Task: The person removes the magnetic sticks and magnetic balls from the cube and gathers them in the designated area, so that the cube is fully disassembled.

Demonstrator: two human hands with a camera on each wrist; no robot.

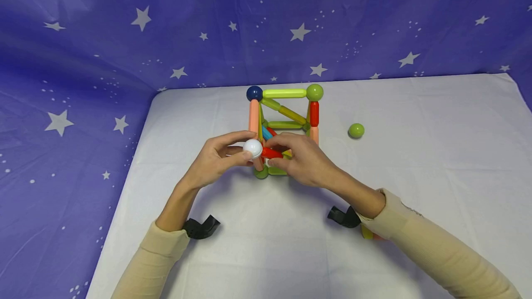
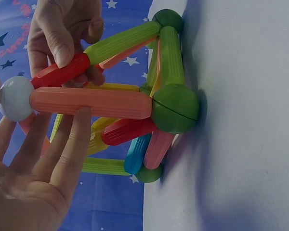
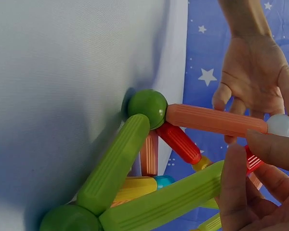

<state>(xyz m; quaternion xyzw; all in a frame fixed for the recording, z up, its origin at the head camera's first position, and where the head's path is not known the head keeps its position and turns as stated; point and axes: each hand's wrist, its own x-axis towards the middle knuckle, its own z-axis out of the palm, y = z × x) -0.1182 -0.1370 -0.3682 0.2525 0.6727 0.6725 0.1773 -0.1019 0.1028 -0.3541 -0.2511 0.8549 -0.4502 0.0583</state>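
A building frame of coloured magnetic sticks and balls stands on the table, with a dark blue ball (image 1: 254,93) and a green ball (image 1: 314,92) at its far upper corners. My left hand (image 1: 214,158) holds a white ball (image 1: 252,148) between thumb and fingers. This ball tops an upright orange stick (image 2: 91,102) that rises from a lower green ball (image 2: 175,109). Some left fingers lie along the orange stick. My right hand (image 1: 305,158) pinches a red and green stick (image 2: 123,44) at its red part, whose end meets the white ball. The stick's green part slants down to another green ball (image 2: 168,21).
A loose green ball (image 1: 356,130) lies on the white tablecloth (image 1: 415,151) right of the frame. By the right sleeve, a yellow piece (image 1: 367,232) is partly hidden. Black wrist mounts (image 1: 201,227) jut out under both forearms. A starry blue cloth (image 1: 232,26) hangs behind the table.
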